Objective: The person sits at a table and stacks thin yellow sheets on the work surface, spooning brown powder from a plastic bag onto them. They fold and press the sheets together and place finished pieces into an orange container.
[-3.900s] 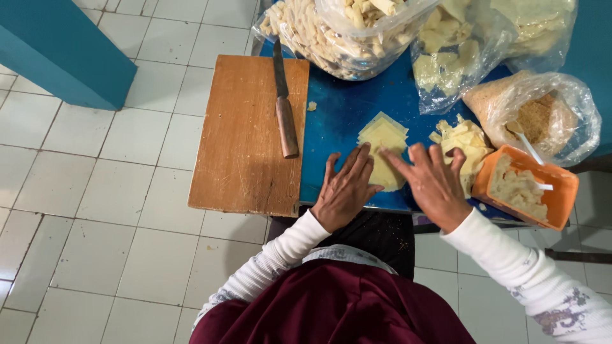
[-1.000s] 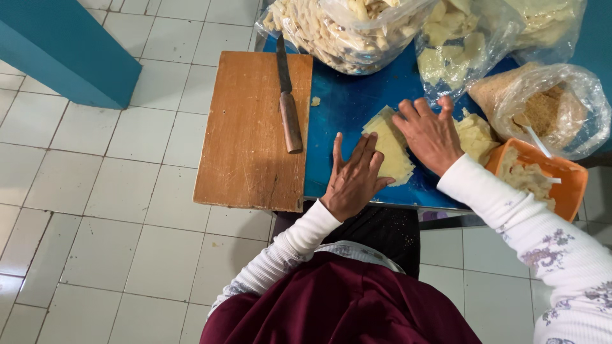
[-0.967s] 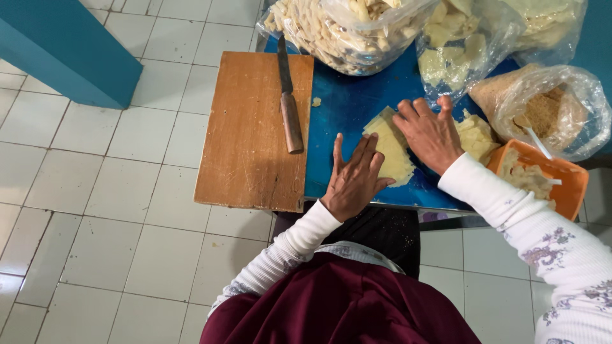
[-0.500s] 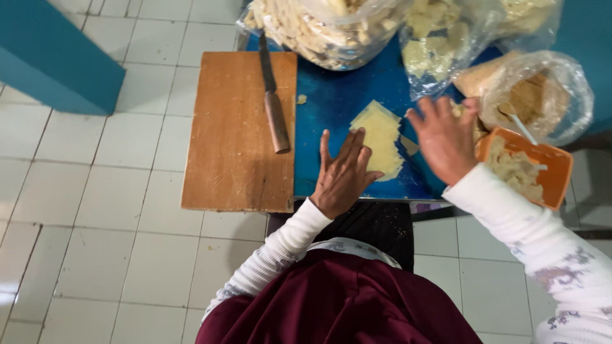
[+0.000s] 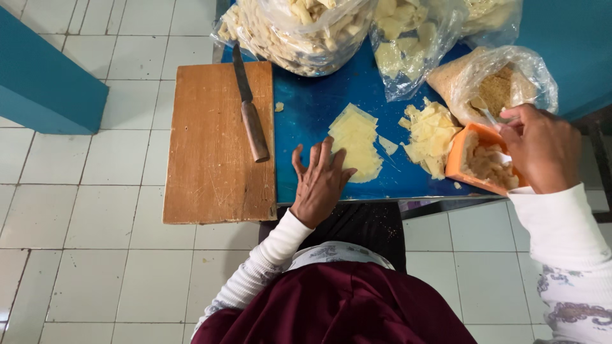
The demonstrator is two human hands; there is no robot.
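My left hand lies flat with fingers spread on the blue tabletop, its fingertips touching the near corner of a pale yellow dough sheet. My right hand is over the orange tub of crumbly filling and grips a white spoon whose handle sticks out above the fingers. A loose pile of cut pale sheets lies between the flat sheet and the tub.
A wooden cutting board at the table's left bears a wooden-handled knife. Clear plastic bags of pale pieces line the far edge; another bag holds brown crumbs. White floor tiles surround the table; a teal wall block stands at the left.
My right hand left the flat sheet and moved right to the orange tub, closing on the spoon. My left hand stayed by the sheet's corner.
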